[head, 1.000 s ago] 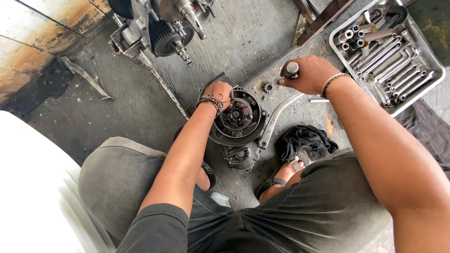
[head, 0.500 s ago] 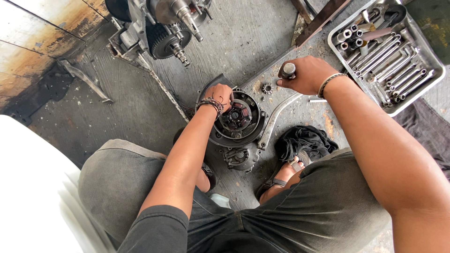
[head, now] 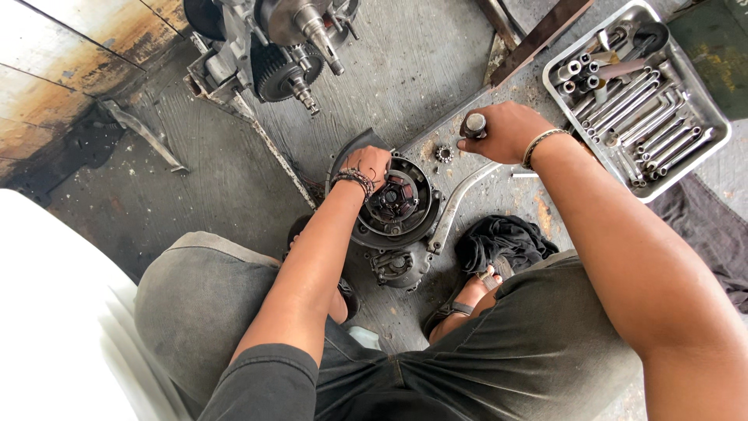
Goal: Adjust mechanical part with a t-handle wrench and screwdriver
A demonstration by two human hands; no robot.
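Mid-disassembly by the look of it: left hand [head: 372, 162] resting on the rim of the round black metal engine cover [head: 396, 204] at frame centre on the concrete floor, apparently steadying it. Right hand [head: 499, 130] clenched around a dark cylindrical tool handle [head: 473, 125] just above. Upper right, a grey metal tray [head: 713, 148] of wrenches and sockets. No packages, labels or signs visible.

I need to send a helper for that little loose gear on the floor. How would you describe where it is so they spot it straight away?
Start at the metal tool tray of wrenches, then move left to the right hand gripping a dark tool handle. The small gear lies on the floor just left of that hand, above the round engine cover the left hand touches. It is the only tiny, toothed, loose piece there.
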